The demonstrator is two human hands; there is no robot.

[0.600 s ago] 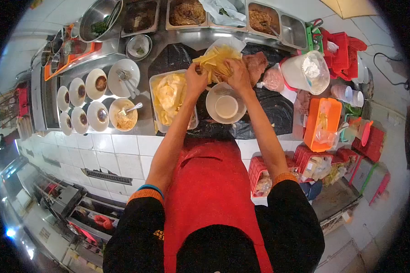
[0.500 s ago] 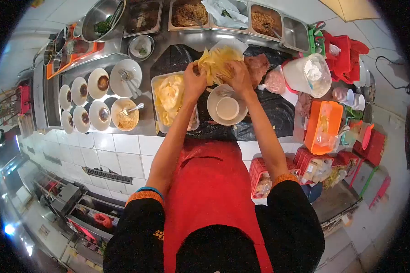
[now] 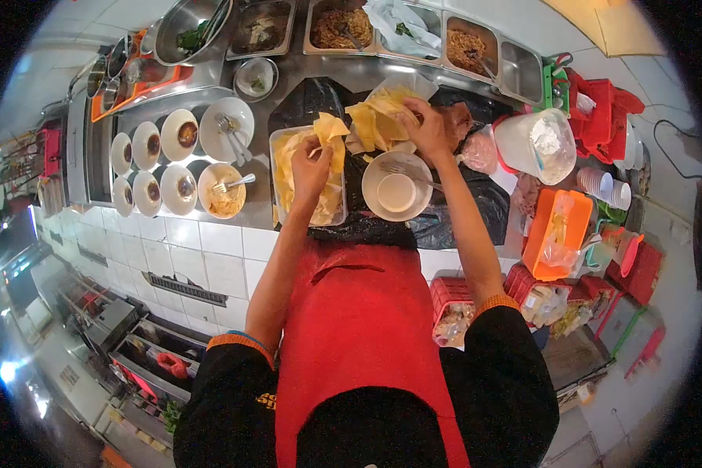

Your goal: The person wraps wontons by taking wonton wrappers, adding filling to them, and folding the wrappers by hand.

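Observation:
My left hand (image 3: 310, 175) pinches folded yellow wonton wrappers (image 3: 331, 131) above a clear plastic container (image 3: 342, 212), where more wrappers lie. To the right, a loose pile of yellow wrappers (image 3: 373, 125) rests on a white plastic sheet (image 3: 413, 84). At that pile's right edge is my right hand (image 3: 427, 131), its fingers bent and apart; whether they touch the wrappers is hard to see. Below the pile, near both hands, stands a white bowl (image 3: 398, 201) with a fork (image 3: 405, 169) lying across it.
White bowls with dark sauce (image 3: 179, 132) stand in rows at left, beside a bowl of forks (image 3: 238, 117). Steel food pans (image 3: 472, 43) line the back. At right are a flour tub (image 3: 522, 140), a bag of pink filling (image 3: 480, 152) and an orange basket (image 3: 550, 242).
Both hands were together on the wrapper pile. My left hand has moved left and down with some wrappers to the container; my right hand has shifted slightly right, its fingers parting.

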